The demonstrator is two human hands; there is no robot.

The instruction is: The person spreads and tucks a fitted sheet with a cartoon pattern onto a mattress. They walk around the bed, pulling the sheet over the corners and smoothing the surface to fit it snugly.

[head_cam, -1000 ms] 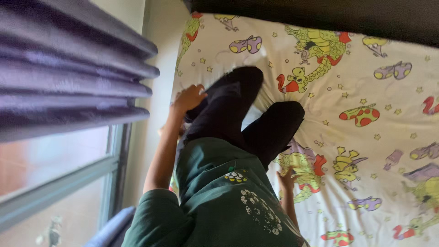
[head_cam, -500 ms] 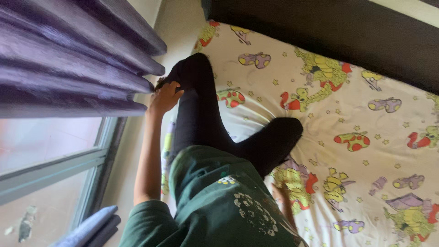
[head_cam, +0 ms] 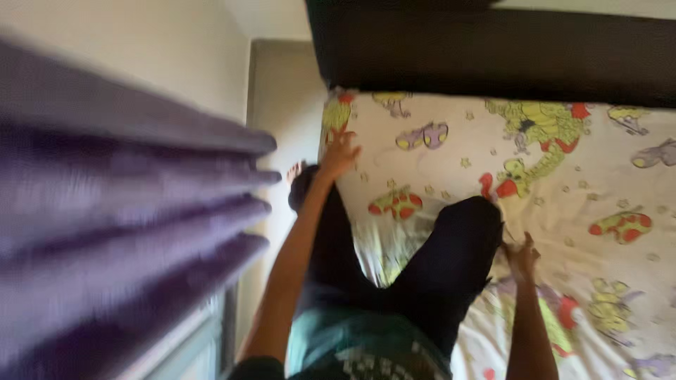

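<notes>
Kneeling on the bed, you are looking down along your own body at a patterned sheet (head_cam: 563, 176) printed with green, red and purple cartoon figures and small stars on a cream ground. Your left hand (head_cam: 340, 153) is reaching out near the sheet's far left corner, close to the edge that runs along the wall (head_cam: 282, 105); the fingers are spread and appear to be lying on the fabric, though motion blur is keeping the contact uncertain. Your right hand (head_cam: 522, 255) is resting on the sheet just beside your right knee (head_cam: 470, 214), fingers loosely spread, with the fingertips touching or bunching the cloth; you cannot tell whether any fabric is being pinched. Both legs are showing in black trousers, the right knee pressing into the sheet near its middle, the left leg (head_cam: 325, 232) lying along the sheet's left edge with a bare foot (head_cam: 296, 172) showing beside the wall. A dark headboard (head_cam: 493, 56) is running along the far edge of the bed. Purple curtain folds (head_cam: 127, 232), heavily blurred, are filling the left side of the view. A green printed shirt (head_cam: 366, 348) is showing at the bottom.
</notes>
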